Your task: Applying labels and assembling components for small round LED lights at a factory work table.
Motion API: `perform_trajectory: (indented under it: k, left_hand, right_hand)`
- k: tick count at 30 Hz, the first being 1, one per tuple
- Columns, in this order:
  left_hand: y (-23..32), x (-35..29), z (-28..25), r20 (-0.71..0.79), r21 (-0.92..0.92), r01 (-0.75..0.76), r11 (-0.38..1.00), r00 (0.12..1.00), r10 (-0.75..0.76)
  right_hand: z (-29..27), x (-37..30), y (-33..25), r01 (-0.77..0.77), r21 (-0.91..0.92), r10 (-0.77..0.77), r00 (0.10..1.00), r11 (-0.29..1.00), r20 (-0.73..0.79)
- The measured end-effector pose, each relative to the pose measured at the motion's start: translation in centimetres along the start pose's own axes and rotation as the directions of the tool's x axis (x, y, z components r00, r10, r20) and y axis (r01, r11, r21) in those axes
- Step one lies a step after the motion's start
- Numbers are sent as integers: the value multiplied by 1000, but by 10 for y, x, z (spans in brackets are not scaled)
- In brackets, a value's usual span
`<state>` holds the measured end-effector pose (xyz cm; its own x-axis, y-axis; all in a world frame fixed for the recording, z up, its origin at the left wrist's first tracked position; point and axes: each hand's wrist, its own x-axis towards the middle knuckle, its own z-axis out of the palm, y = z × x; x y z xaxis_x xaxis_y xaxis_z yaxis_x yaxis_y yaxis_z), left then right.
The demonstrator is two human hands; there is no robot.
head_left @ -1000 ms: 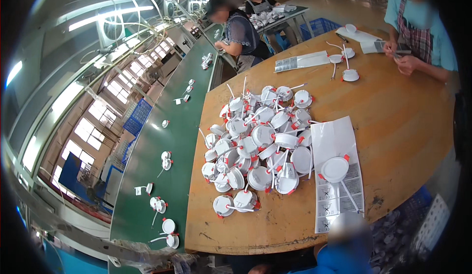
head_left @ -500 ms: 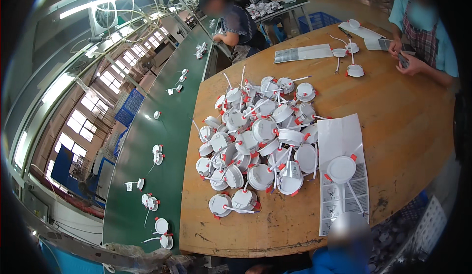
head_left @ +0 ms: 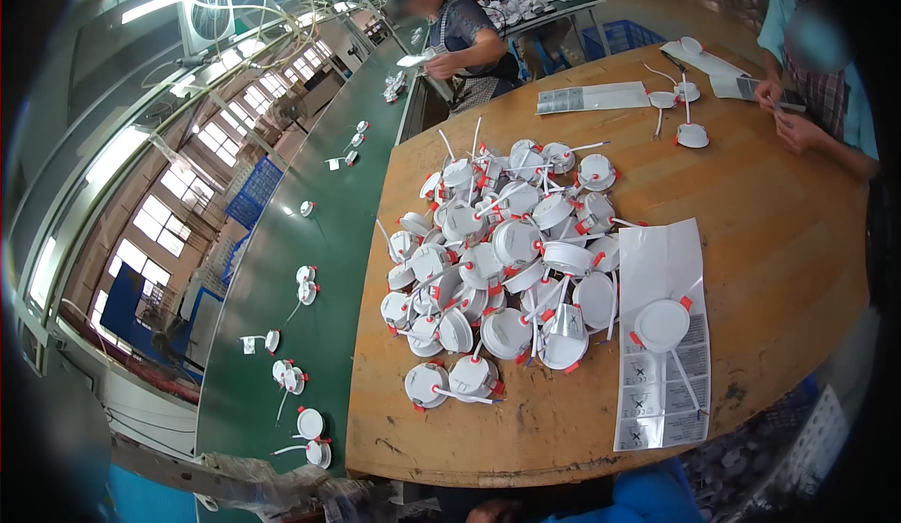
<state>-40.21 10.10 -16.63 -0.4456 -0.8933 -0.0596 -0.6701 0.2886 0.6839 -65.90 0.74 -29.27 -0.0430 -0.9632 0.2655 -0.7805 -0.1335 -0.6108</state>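
1. Since the earlier frame, the far co-worker's hand [head_left: 441,65] rose, holding something white [head_left: 414,60].
2. Lamp [head_left: 662,325] lies on label sheet [head_left: 662,253], right of lamp pile [head_left: 516,242].
3. Grip: can't tell; right hand [head_left: 493,511], apparently, cut off at near edge; left unseen.
4. I'd lift lamp level, cable [head_left: 686,380] clear of sheet.

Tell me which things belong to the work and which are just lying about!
Seem part of the work:
- heap of white lamps
- printed sheet beside the heap
- single lamp on that sheet

Seem just lying about:
- blue crate behind the brown table
- blue basket left of the green strip
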Motion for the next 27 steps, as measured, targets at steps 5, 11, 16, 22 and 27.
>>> perform_trajectory:
  k: [5, 11, 16, 22, 27]
  left_hand:
    - [-21, 9, 13, -102, 9, -32, 999, 994, 33]
    - [-59, 32, 31, 20, -218, 152, 964, 988, -151]
    - [-42, 30, 33, -39, -267, -6, 964, 999, -5]
    - [-1, 12, 2, 406, -744, 246, 621, 905, 128]
    - [36, 2, -74, 239, -711, -49, 701, 921, 308]
  right_hand:
    - [-36, -14, -13, 26, -67, -23, 998, 997, 50]
    - [-48, -25, -69, 232, -57, -212, 947, 971, 243]
    - [-99, -57, -135, 457, 18, -398, 755, 889, 521]
    - [-150, -53, -206, 599, 174, -622, 767, 782, 155]
    - [-219, -21, -266, 600, -47, -565, 775, 799, 284]
